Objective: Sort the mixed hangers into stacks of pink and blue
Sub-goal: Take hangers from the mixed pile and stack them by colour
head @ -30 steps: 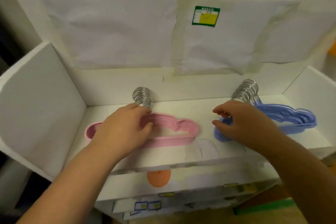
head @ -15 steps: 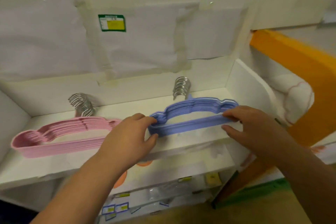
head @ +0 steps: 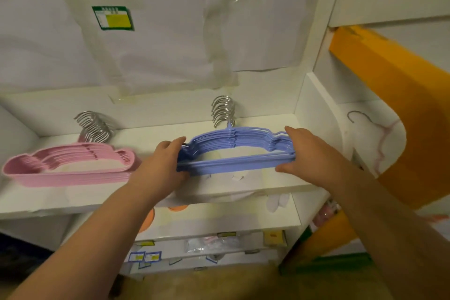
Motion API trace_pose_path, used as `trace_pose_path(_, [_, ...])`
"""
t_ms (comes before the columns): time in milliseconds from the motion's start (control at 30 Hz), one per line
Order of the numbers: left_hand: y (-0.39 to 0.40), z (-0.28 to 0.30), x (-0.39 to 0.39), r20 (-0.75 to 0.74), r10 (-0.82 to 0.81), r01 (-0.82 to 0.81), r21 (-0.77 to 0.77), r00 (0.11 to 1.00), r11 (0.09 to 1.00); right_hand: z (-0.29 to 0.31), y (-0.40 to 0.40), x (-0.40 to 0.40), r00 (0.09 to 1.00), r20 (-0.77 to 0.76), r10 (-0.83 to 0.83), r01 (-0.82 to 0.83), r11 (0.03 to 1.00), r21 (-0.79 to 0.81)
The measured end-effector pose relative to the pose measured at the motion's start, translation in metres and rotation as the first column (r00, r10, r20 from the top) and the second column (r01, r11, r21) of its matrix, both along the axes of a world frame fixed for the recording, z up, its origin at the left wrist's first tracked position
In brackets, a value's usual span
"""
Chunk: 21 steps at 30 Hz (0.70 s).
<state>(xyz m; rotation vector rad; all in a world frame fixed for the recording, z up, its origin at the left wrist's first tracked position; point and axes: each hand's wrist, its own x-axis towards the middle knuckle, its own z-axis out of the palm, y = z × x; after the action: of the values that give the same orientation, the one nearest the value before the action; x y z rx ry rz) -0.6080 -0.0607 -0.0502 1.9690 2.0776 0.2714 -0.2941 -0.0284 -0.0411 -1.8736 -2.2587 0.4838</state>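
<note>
the left hand (head: 159, 165) grips the blue stack (head: 235, 153) at its nine o'clock end, fingers curled over the top edge and thumb under the bottom bar; the right hand (head: 304, 153) pinches the three o'clock end the same way, so the bundle is squeezed between both. it sits on the white shelf (head: 219, 192), steel hooks (head: 222, 109) standing up at twelve o'clock. at nine o'clock of the left hand, just apart, lies the pink stack (head: 70, 165) with its own hooks (head: 95, 126). these look like thin, light, stiff plastic hangers, likely slippery against each other, so a bundle can fan out; holding both shoulder ends and pressing inward seems the safest hold. sorting looks nearly finished, with squaring up left.
</note>
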Motion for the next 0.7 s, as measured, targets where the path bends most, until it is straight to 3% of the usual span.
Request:
trace_pose_path(133, [0.012, 0.000, -0.010, 0.002, -0.020, 0.020, -0.006, 1.000, 1.000, -0.003, 0.013, -0.003, 0.997, -0.063, 0.046, -0.044, 0.999, 0.023])
trace_pose_path(333, [0.025, 0.001, -0.020, -0.034, -0.103, 0.103, 0.008, 0.994, 0.995, -0.001, 0.025, -0.001, 0.992, 0.050, 0.117, -0.121, 0.989, 0.088])
trace_pose_path(533, [0.030, 0.002, -0.019, -0.107, -0.150, 0.145, -0.053, 0.983, 0.988, -0.003, 0.036, -0.003, 0.980, 0.124, 0.158, -0.165, 0.985, 0.046])
trace_pose_path(700, [0.029, 0.000, -0.019, -0.142, -0.151, 0.152, -0.005, 0.978, 0.988, 0.002, 0.045, -0.003, 0.966, 0.195, 0.172, -0.181, 0.983, 0.030])
